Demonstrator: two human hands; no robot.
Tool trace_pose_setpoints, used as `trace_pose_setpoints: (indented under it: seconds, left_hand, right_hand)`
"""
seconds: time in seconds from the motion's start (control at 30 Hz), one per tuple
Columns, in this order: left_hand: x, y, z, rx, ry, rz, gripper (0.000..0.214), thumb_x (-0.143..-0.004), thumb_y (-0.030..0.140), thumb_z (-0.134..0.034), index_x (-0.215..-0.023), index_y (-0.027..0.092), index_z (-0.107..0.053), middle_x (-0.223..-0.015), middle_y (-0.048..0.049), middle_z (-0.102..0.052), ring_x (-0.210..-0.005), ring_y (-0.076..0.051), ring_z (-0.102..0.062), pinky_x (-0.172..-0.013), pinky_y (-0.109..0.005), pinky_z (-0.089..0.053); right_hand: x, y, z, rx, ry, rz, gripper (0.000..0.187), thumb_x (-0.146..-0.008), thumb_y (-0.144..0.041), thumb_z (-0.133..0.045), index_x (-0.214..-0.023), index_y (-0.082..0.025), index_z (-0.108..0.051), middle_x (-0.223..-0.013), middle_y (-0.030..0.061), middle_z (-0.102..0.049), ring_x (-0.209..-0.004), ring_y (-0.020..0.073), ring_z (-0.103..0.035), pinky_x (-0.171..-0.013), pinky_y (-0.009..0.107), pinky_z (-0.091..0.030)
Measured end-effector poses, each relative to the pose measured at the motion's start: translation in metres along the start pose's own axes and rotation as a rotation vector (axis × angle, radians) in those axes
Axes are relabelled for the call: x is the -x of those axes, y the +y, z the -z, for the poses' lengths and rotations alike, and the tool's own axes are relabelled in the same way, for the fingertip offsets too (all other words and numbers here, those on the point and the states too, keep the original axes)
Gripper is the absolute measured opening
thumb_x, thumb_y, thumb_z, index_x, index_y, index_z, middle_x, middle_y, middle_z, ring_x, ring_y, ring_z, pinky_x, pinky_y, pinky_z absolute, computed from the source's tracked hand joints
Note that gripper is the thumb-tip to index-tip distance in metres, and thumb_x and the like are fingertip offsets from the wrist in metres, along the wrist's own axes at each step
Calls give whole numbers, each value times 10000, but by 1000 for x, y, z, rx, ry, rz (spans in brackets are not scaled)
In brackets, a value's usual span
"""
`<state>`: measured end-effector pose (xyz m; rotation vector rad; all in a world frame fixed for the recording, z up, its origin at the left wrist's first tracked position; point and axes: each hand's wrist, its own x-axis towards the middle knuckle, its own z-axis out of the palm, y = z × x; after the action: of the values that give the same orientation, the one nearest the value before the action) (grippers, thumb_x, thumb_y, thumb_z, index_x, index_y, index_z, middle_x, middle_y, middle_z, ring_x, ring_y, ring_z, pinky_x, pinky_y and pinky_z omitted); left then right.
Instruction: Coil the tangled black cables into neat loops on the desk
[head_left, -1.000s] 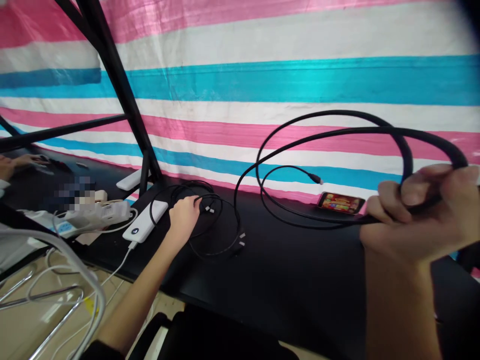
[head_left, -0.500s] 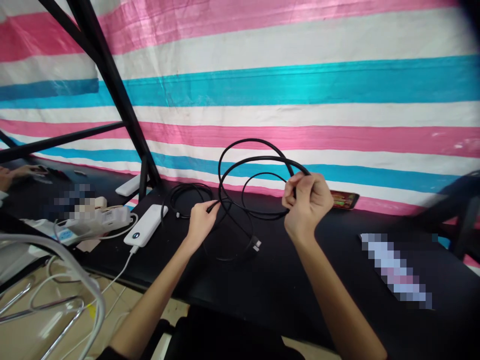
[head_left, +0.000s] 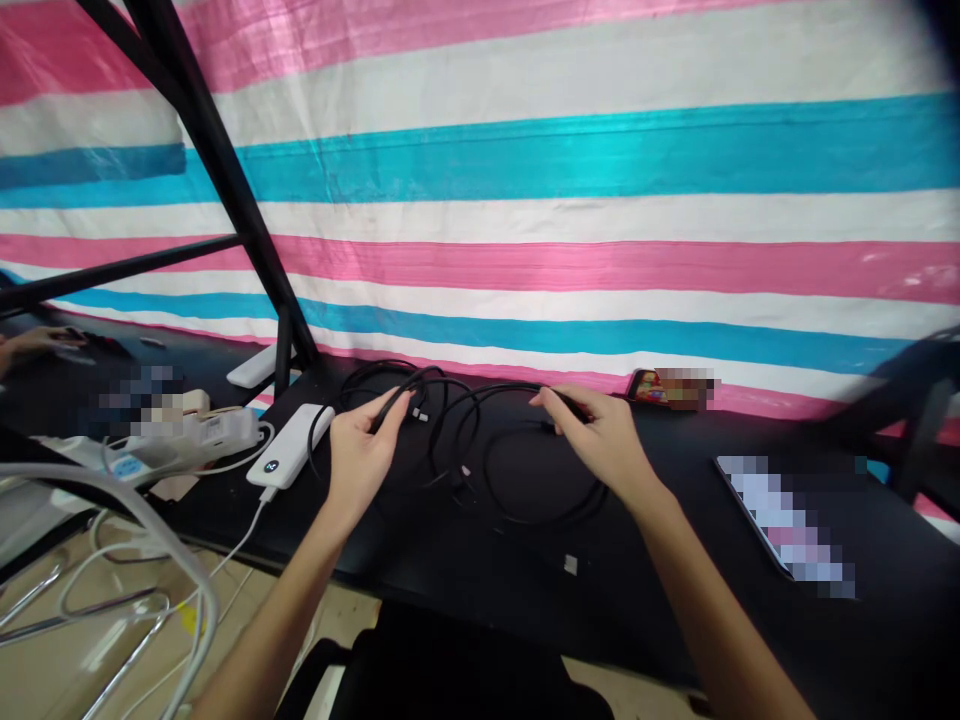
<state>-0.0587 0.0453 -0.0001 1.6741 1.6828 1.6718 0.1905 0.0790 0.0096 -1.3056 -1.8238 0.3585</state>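
Note:
A long black cable (head_left: 442,382) runs in loose loops between my two hands over the black table. My left hand (head_left: 366,440) is closed on a stretch of it, thumb and fingers pinching the strand. On the other side, my right hand (head_left: 596,430) grips the cable's loops from above, with some of its fingers hidden. More loops hang or lie below, between the hands. A light-coloured connector (head_left: 421,415) shows near my left fingertips. Another small light connector or tag (head_left: 571,565) lies nearer the front edge; which it is, I cannot tell.
Left of the cable lies a white power bank (head_left: 292,445) with a white lead plugged in. Beyond are power strips (head_left: 217,435) and a black metal frame (head_left: 225,190). One phone (head_left: 784,520) lies at right, another (head_left: 667,388) by the striped sheet. Another person's hand (head_left: 30,345) is far left.
My right hand has come down with the raised cable loops, which now sit low over the table. My left hand has shifted slightly left and nearer me, still holding the cable.

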Motion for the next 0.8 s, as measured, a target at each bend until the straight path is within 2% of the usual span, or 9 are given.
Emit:
trace_pose_setpoints:
  seconds: [0.1,0.23,0.37,0.43,0.5,0.57,0.63,0.7,0.8]
  left_hand:
    - [7,10,-5,44,-8,3,246,-806,300,-615,-958,164,-753,-929,-16,-757,-856,-243,-715,-762,-329,-584]
    - [11,14,-9,67,-53,-13,232,-803,289,-619,-943,164,-755,-949,-19,-750,-885,-252,-712,-815,-354,-576]
    - [12,14,-9,69,-79,0,232,-809,291,-615,-943,163,-754,-958,-22,-748,-909,-254,-707,-839,-361,-570]
    - [12,14,-9,82,-81,7,236,-815,290,-611,-952,159,-752,-964,-22,-748,-915,-249,-705,-852,-359,-565]
    - [12,15,-9,101,-91,13,238,-819,285,-607,-958,153,-749,-971,-23,-748,-918,-243,-704,-862,-349,-560]
    - [13,16,-10,114,-106,16,242,-821,285,-606,-964,149,-747,-983,-28,-747,-921,-240,-703,-861,-341,-558]
    - [14,17,-10,120,-119,11,249,-822,290,-605,-967,144,-745,-992,-36,-745,-923,-242,-702,-856,-336,-559]
    - [16,18,-10,112,-119,6,257,-821,292,-605,-968,134,-744,-991,-47,-745,-923,-246,-702,-845,-326,-561]
    - [17,17,-8,53,-113,-9,271,-824,293,-601,-981,122,-741,-985,-59,-745,-931,-261,-699,-822,-324,-566]
  right_hand:
    - [-4,-11,-4,188,-93,-15,251,-863,-395,-520,-917,-222,-692,-628,7,-648,-588,176,-593,-551,281,-380]
    - [-7,-14,-11,316,-173,4,218,-840,-324,-531,-985,-209,-646,-662,28,-668,-653,220,-630,-540,291,-386]
    - [-5,-9,-22,485,-66,118,449,-767,-291,-633,-1185,-143,-560,-942,142,-664,-861,302,-626,-704,405,-464]
    - [-2,-13,-26,586,43,246,544,-754,-271,-669,-1254,-120,-520,-1108,205,-601,-1006,345,-576,-825,474,-439]
    - [2,-21,-32,582,72,483,435,-809,-258,-634,-1225,-160,-551,-1135,176,-599,-1070,318,-546,-918,479,-391]
    - [8,-29,-40,507,7,773,234,-895,-222,-533,-1116,-219,-612,-1080,95,-646,-1048,242,-561,-959,427,-371]
    - [12,-34,-52,465,-91,978,220,-941,-170,-454,-1038,-230,-643,-1061,47,-673,-1036,193,-566,-969,377,-369]
    - [13,-34,-67,485,-171,1029,203,-942,-194,-476,-1053,-200,-646,-1109,62,-667,-1098,200,-538,-985,369,-364]
    - [7,-25,-86,570,-233,967,307,-859,-356,-623,-1100,-166,-640,-1106,103,-661,-1126,250,-512,-1019,411,-338]
